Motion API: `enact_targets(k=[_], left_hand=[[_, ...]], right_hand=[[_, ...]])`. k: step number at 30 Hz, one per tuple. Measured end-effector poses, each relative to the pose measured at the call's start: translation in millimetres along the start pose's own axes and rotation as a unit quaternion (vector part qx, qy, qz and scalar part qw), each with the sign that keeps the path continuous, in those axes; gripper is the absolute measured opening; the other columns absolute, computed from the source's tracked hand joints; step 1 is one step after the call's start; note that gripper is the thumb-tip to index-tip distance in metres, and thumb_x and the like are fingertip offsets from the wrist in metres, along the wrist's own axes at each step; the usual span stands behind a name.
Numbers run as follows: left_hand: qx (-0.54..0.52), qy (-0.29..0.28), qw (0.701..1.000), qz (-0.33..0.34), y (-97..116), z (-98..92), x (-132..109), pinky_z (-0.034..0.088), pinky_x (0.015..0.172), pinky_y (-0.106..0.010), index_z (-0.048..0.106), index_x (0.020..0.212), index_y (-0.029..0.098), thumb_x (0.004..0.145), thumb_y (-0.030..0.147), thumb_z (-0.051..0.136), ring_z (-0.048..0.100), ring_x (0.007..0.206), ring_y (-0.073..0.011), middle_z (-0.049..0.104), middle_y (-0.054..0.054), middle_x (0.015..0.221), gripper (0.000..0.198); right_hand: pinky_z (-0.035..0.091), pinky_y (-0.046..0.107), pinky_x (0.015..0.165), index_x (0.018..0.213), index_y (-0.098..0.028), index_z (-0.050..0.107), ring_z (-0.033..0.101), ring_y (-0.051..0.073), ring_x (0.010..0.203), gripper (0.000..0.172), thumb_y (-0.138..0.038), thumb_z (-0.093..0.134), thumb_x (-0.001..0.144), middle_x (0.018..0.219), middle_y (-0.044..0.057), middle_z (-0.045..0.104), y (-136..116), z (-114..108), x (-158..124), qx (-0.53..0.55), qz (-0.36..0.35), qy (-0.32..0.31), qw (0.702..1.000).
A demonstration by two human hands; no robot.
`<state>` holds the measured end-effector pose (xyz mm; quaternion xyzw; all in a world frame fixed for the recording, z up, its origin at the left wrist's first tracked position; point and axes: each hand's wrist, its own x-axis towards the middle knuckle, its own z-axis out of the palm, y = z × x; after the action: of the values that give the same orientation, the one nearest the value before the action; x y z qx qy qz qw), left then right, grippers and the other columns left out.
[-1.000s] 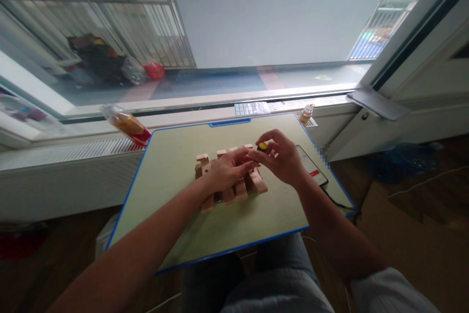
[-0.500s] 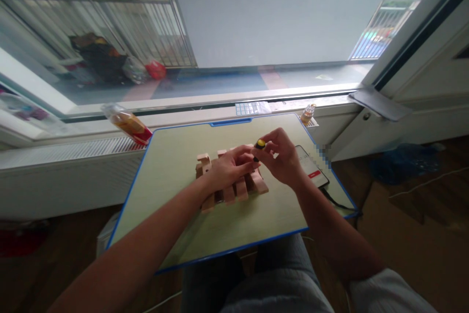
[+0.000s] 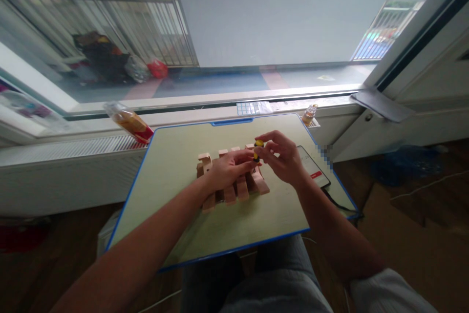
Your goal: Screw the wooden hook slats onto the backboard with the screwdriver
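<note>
A wooden piece with several curved slats lies on the pale green tabletop. My right hand pinches the top of a short yellow and black screwdriver, which stands nearly upright over the right part of the wood. My left hand rests across the wooden piece, its fingertips closed around the screwdriver's lower part. The tip of the tool and what it touches are hidden by the fingers.
Right of my right hand lies a phone-like device with a dark strap. A bottle leans beyond the table's left corner. A small bottle stands past the back right corner, near the window sill.
The fingers of my right hand have shifted on the screwdriver's top, and more of its yellow body shows. My left hand has stayed nearly in place. The view has moved very slightly.
</note>
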<state>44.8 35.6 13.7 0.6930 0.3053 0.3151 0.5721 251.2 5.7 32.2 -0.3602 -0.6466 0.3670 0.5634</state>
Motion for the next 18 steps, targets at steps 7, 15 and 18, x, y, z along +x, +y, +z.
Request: enact_targets(k=[7, 15, 18], left_hand=[[-0.052, 0.015, 0.998, -0.018, -6.0, 0.8, -0.1, 0.057, 0.084, -0.029, 0.075, 0.128, 0.017, 0.091, 0.048, 0.085, 0.074, 0.094, -0.0197, 0.082, -0.008, 0.112, 0.05], [0.03, 0.018, 0.999, 0.001, 6.6, -1.3, -1.3, 0.057, 0.086, -0.03, 0.08, 0.119, 0.016, 0.096, 0.05, 0.078, 0.073, 0.096, -0.021, 0.081, -0.009, 0.113, 0.041], [0.037, 0.007, 0.999, -0.007, 6.8, -4.9, -0.4, 0.057, 0.084, -0.029, 0.081, 0.116, 0.016, 0.097, 0.05, 0.077, 0.073, 0.095, -0.0208, 0.081, -0.009, 0.113, 0.039]], right_hand=[[0.043, 0.024, 0.054, 0.098, -0.024, 0.059, 0.06, 0.01, 0.067, 0.039, -0.037, 0.093, 0.082, 0.089, -0.003, 0.069, 10.4, 18.7, -1.1, 0.02, -0.019, 0.078, 0.997], [0.05, 0.026, 0.063, 0.108, -0.019, 0.082, 0.062, 0.011, 0.073, 0.024, -0.033, 0.086, 0.089, 0.105, 0.005, 0.078, -4.2, -8.0, 22.9, 0.072, 0.009, -0.105, 0.992], [0.054, 0.025, 0.063, 0.112, -0.02, 0.084, 0.066, 0.012, 0.074, 0.025, -0.032, 0.086, 0.09, 0.101, 0.006, 0.081, 1.1, -11.4, 25.3, 0.134, 0.041, -0.13, 0.982]])
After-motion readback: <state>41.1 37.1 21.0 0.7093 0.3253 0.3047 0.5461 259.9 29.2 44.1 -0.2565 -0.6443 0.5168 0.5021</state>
